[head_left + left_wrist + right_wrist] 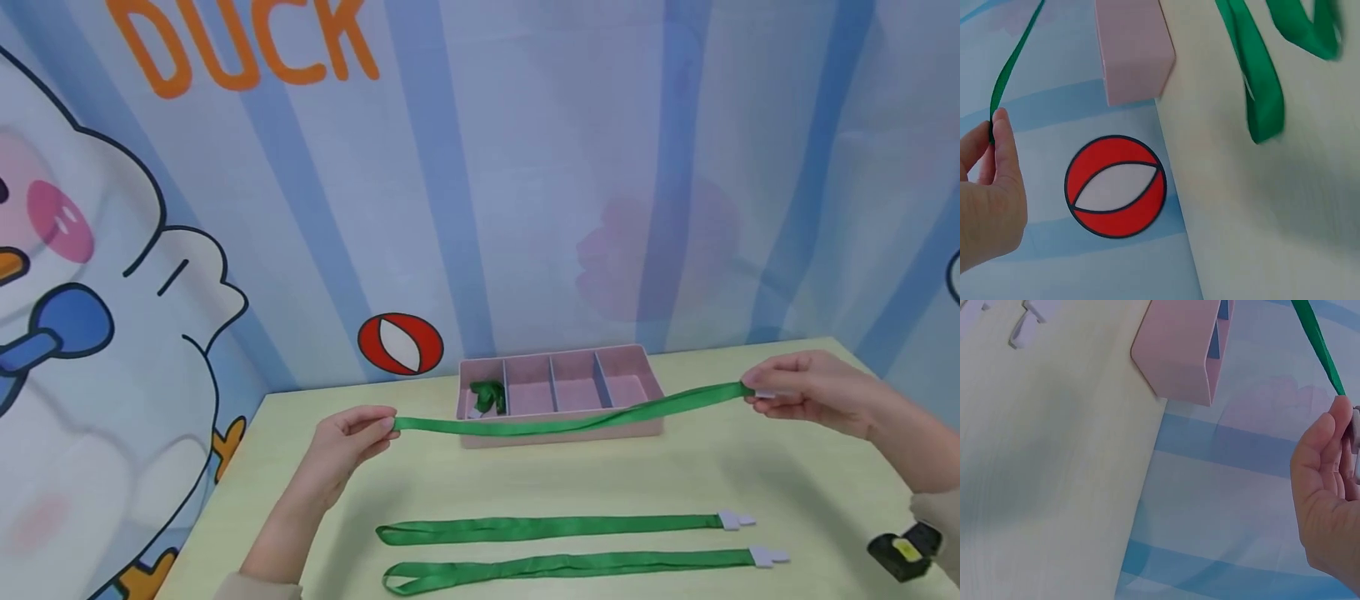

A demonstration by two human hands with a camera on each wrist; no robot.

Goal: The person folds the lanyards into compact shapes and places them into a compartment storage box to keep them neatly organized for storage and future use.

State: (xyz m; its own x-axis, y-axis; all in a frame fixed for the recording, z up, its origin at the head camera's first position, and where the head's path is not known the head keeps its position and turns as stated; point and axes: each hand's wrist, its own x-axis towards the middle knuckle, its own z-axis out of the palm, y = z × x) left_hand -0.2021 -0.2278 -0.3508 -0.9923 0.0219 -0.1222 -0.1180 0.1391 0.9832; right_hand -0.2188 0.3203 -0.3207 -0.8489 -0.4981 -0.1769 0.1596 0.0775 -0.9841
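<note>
A green lanyard [555,427] stretches between both hands above the table, sagging slightly and twisted toward its right half. My left hand [352,437] pinches its looped end between thumb and fingers; the left wrist view shows this hand [994,187] with the strap running up from the fingertips. At the other end my right hand [817,392] pinches the strap beside its white clip, which the fingers partly hide. In the right wrist view, the clip [1355,434] shows by the fingers. Two more green lanyards, one farther [555,527] and one nearer [570,567], lie side by side on the table, clips to the right.
Behind the held strap stands a pink box [570,432] with several compartments; a bundled green lanyard [489,397] sits in its leftmost one. A black object with a yellow patch [905,550] lies at the table's right. A printed cloth backdrop [525,167] hangs behind the table.
</note>
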